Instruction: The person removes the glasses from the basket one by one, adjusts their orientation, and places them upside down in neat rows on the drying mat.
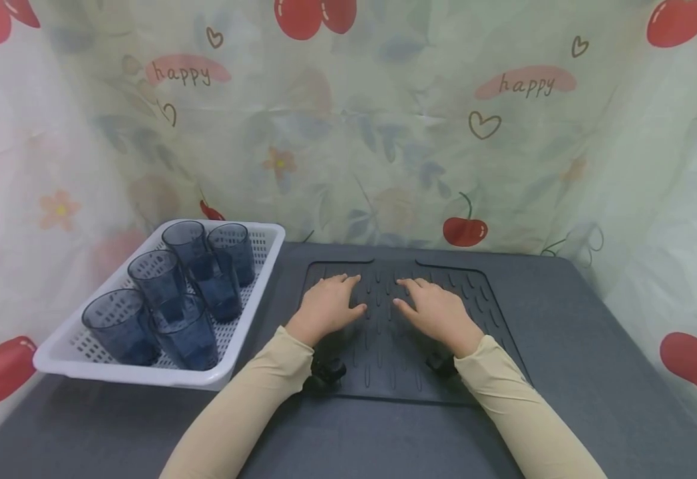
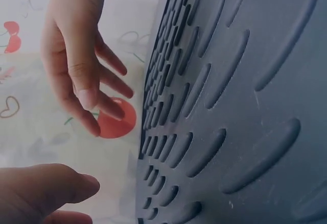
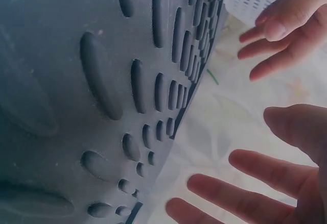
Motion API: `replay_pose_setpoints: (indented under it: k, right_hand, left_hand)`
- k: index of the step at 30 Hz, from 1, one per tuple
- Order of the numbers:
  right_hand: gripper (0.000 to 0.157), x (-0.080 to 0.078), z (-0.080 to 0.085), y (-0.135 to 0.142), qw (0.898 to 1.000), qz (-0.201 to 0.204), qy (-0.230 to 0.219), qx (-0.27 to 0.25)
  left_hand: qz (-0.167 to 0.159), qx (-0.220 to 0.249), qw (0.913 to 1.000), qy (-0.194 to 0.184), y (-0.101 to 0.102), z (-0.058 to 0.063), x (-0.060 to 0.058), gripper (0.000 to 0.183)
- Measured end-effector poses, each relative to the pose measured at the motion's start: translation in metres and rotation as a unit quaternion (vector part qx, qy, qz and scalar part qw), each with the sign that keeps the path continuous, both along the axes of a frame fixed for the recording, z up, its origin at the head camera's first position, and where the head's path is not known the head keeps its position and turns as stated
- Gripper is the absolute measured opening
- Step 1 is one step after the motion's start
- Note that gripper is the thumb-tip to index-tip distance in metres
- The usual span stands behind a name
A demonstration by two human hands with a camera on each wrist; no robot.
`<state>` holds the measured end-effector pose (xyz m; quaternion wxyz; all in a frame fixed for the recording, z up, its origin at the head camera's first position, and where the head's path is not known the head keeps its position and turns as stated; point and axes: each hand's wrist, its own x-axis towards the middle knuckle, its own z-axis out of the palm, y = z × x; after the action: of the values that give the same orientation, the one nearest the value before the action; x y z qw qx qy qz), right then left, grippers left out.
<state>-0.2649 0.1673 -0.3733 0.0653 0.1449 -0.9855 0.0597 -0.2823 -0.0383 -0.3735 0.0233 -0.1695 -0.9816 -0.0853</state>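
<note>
Both hands hover over a black ribbed drying mat (image 1: 378, 372) on the dark table. The left hand (image 1: 327, 305) is over the mat's left half, fingers spread and pointing forward, holding nothing. Mirroring it over the right half, the right hand (image 1: 438, 313) also holds nothing, its thumb apart from its fingers. In the right wrist view the right hand's fingers (image 3: 245, 193) look loosely extended above the raised ribs. Left of the mat, a white perforated basket (image 1: 270, 253) contains several blue-tinted glasses (image 1: 183, 332), some upright and some leaning.
The dark table (image 1: 564, 332) extends right of the mat and in front of it. A curtain (image 1: 348, 166) printed with cherries, hearts and the word "happy" hangs behind and along both sides. The basket's right rim lies close to the left forearm (image 1: 252, 392).
</note>
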Motion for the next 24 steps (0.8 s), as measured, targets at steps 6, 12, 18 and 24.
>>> replay_pose_setpoints:
  k: [6, 12, 18, 24]
  right_hand:
    - [0.046, 0.0007, 0.002, 0.0017, 0.999, -0.003, -0.03, -0.013]
    - [0.042, -0.0008, 0.0007, 0.0038, 0.999, 0.002, -0.023, -0.026]
    - [0.038, -0.0001, 0.0003, 0.0026, 0.999, 0.005, -0.014, -0.044]
    - [0.037, 0.0029, 0.0014, -0.0006, 0.998, 0.007, -0.025, -0.065]
  left_hand:
    - [0.003, 0.025, 0.9991, -0.033, 0.0018, 0.0002, 0.0009, 0.055]
    - [0.001, 0.038, 0.9984, -0.042, 0.0008, 0.0008, 0.0009, 0.052]
    - [0.0, 0.059, 0.9973, -0.044, -0.0007, 0.0007, 0.0014, 0.05]
    - [-0.004, 0.088, 0.9949, -0.049, -0.0024, 0.0024, 0.0028, 0.048]
